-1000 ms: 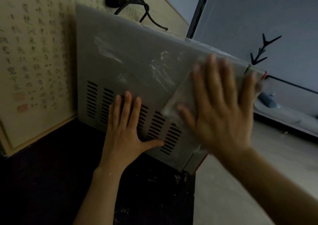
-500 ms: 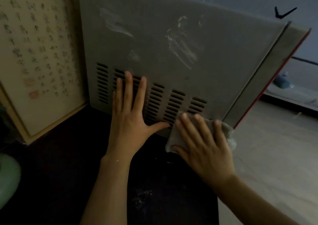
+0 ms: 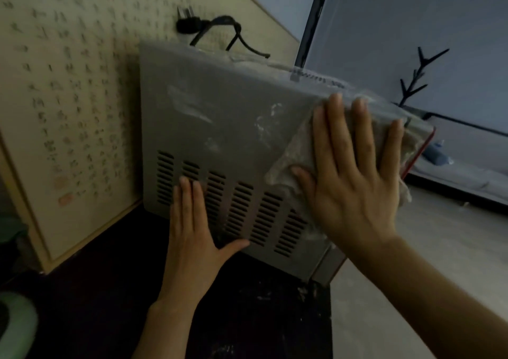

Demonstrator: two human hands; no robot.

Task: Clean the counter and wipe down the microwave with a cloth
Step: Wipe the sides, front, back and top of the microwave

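Observation:
A grey microwave [image 3: 220,128] stands on a dark counter [image 3: 90,298], its side panel facing me with vent slots along the bottom and pale smears higher up. My left hand [image 3: 192,235] lies flat on the vent slots, fingers straight. My right hand [image 3: 354,177] presses a pale cloth [image 3: 288,163] flat against the upper front corner of the panel, fingers spread. The cloth shows around the palm and hangs off the red-trimmed front edge.
A framed calligraphy panel [image 3: 63,106] leans against the wall behind the microwave. The black power cord and plug [image 3: 209,29] lie on the microwave's top. A pale green object [image 3: 16,323] sits at the counter's left edge. Light floor [image 3: 412,248] lies beyond the counter's right edge.
My right hand slid the cloth from the lower front corner of the side panel up to its upper front corner. My left hand stayed flat on the vents.

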